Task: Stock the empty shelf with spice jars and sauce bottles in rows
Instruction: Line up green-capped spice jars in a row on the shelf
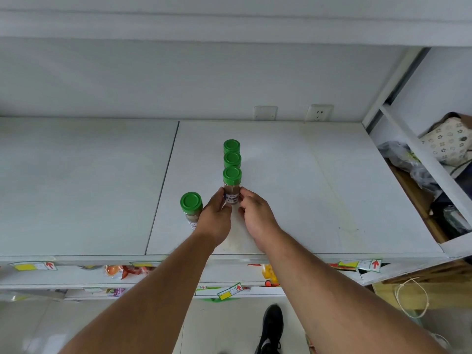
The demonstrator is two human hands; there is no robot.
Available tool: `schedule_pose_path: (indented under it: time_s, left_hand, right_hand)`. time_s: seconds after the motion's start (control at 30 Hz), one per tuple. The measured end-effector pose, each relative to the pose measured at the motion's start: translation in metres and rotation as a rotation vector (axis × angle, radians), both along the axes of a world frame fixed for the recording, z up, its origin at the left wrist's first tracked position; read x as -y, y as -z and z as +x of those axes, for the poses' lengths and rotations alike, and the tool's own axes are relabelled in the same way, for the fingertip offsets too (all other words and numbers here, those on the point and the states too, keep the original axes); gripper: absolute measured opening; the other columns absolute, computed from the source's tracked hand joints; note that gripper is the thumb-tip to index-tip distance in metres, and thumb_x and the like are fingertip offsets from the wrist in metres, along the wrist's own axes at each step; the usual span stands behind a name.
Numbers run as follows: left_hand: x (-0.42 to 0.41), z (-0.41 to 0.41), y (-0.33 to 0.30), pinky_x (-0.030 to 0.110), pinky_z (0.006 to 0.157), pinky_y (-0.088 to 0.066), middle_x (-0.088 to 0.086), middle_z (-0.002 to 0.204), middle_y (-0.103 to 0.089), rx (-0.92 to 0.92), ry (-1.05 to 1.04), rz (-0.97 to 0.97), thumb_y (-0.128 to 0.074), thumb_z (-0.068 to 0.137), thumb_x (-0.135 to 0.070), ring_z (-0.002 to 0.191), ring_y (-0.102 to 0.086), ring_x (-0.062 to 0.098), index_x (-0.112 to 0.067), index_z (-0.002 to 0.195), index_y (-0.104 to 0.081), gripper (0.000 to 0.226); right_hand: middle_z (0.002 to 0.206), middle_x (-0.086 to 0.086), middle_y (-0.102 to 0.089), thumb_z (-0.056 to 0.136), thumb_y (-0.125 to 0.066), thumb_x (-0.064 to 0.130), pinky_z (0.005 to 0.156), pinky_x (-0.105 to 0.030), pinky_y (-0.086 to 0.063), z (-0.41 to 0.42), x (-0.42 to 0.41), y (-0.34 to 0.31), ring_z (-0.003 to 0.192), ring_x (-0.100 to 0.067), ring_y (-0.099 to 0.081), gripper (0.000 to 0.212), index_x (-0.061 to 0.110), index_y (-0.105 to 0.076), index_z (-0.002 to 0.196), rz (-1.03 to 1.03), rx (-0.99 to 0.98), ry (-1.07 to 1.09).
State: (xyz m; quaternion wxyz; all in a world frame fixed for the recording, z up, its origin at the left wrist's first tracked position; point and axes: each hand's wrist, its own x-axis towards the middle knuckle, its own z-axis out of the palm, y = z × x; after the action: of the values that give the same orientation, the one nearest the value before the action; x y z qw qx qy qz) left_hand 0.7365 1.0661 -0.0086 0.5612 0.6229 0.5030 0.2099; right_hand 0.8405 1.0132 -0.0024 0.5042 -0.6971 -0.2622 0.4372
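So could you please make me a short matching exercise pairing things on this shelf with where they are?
Things:
1. front jar
2. back jar
3. lone jar
4. socket

Places:
A. on the wall behind the shelf
B. between both hands
C. left of the row, beside the left hand
D. farthest end of the row

Pairs: 1-B, 2-D, 3-C, 4-A

Shelf (281, 175) smooth matt white; jar lids (232, 175) glossy green plastic.

A shop: white shelves (281, 175) edged with price tags (360, 264) (red arrows printed).
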Motion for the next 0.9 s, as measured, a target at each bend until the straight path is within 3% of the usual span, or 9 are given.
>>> schedule_pose_path:
  time_s: [0.17, 0.3, 0.43, 0.53, 0.6, 0.7, 0.8, 0.83, 0.9]
  left_hand:
    - [-0.003, 0.001, 0.002, 0.021, 0.110, -0.030, -0.009, 0.153, -0.047, -0.009, 0.026, 0.002, -0.041, 0.106, -0.014, 0.143, -0.041, 0.013, -0.027, 0.158, -0.034, 0.054]
    - [-0.005, 0.002, 0.006, 0.020, 0.106, -0.031, -0.009, 0.153, -0.049, -0.007, 0.039, -0.004, -0.042, 0.105, -0.012, 0.141, -0.043, 0.012, -0.030, 0.157, -0.036, 0.056]
    - [-0.002, 0.000, 0.003, 0.018, 0.106, -0.027, -0.005, 0.158, -0.043, -0.013, 0.053, -0.015, -0.044, 0.105, -0.013, 0.147, -0.037, 0.014, -0.028, 0.161, -0.026, 0.061]
    - [0.016, -0.012, 0.000, 0.026, 0.114, -0.032, 0.006, 0.157, -0.044, -0.001, 0.088, -0.028, -0.048, 0.104, -0.015, 0.148, -0.037, 0.020, -0.025, 0.162, -0.023, 0.064]
    - [0.037, -0.031, -0.002, 0.024, 0.114, -0.029, 0.002, 0.160, -0.040, 0.025, 0.098, -0.062, -0.051, 0.104, -0.016, 0.149, -0.034, 0.014, -0.024, 0.162, -0.024, 0.064]
    - [0.061, -0.066, -0.002, 0.018, 0.110, -0.029, -0.009, 0.158, -0.039, 0.068, 0.050, -0.090, -0.054, 0.105, -0.015, 0.145, -0.036, 0.002, -0.022, 0.159, -0.031, 0.059]
    - [0.069, -0.097, -0.001, 0.019, 0.108, -0.038, -0.011, 0.146, -0.055, 0.074, -0.024, -0.043, -0.057, 0.103, -0.018, 0.135, -0.050, 0.002, -0.023, 0.149, -0.049, 0.047]
    - [0.068, -0.105, 0.000, 0.021, 0.107, -0.042, -0.009, 0.137, -0.063, 0.077, -0.073, -0.021, -0.059, 0.102, -0.017, 0.128, -0.057, 0.004, -0.026, 0.141, -0.057, 0.040]
    - [0.060, -0.117, -0.001, 0.029, 0.103, -0.051, -0.008, 0.115, -0.074, 0.092, -0.182, 0.019, -0.060, 0.100, -0.013, 0.112, -0.068, 0.010, -0.030, 0.119, -0.067, 0.027]
  right_hand:
    - [0.135, 0.012, -0.067, 0.090, -0.038, 0.016, 0.116, -0.036, -0.043, 0.000, -0.003, 0.003, 0.126, -0.006, -0.057, 0.057, 0.032, -0.064, 0.138, 0.004, 0.004, 0.005]
    - [0.136, 0.012, -0.065, 0.093, -0.037, 0.013, 0.115, -0.034, -0.043, 0.002, -0.004, 0.002, 0.125, -0.006, -0.057, 0.056, 0.032, -0.063, 0.139, -0.006, 0.017, 0.009]
    - [0.138, 0.010, -0.063, 0.094, -0.038, 0.013, 0.116, -0.034, -0.041, 0.001, -0.003, 0.000, 0.128, -0.009, -0.055, 0.055, 0.030, -0.062, 0.141, -0.016, 0.000, 0.022]
    - [0.130, 0.006, -0.068, 0.097, -0.041, 0.010, 0.114, -0.037, -0.045, -0.003, 0.009, 0.003, 0.122, -0.013, -0.061, 0.047, 0.035, -0.068, 0.127, -0.018, -0.025, 0.095]
    - [0.116, 0.005, -0.074, 0.100, -0.043, 0.011, 0.108, -0.037, -0.050, -0.009, 0.021, 0.008, 0.115, -0.014, -0.065, 0.042, 0.040, -0.071, 0.111, -0.012, -0.051, 0.113]
    - [0.124, 0.018, -0.067, 0.105, -0.049, 0.024, 0.112, -0.034, -0.045, -0.026, 0.035, 0.018, 0.122, -0.006, -0.061, 0.036, 0.030, -0.063, 0.137, -0.022, -0.063, 0.105]
    - [0.140, 0.015, -0.061, 0.104, -0.050, 0.035, 0.116, -0.038, -0.043, -0.045, 0.035, 0.021, 0.128, -0.007, -0.057, 0.038, 0.032, -0.059, 0.141, -0.035, -0.005, 0.061]
    - [0.134, 0.015, -0.063, 0.104, -0.049, 0.034, 0.110, -0.035, -0.046, -0.050, 0.033, 0.019, 0.122, -0.008, -0.060, 0.035, 0.033, -0.061, 0.137, -0.034, 0.011, 0.041]
    - [0.103, 0.011, -0.062, 0.104, -0.046, 0.027, 0.082, -0.027, -0.050, -0.060, 0.030, 0.017, 0.092, -0.011, -0.059, 0.026, 0.031, -0.067, 0.119, -0.037, 0.034, 0.001]
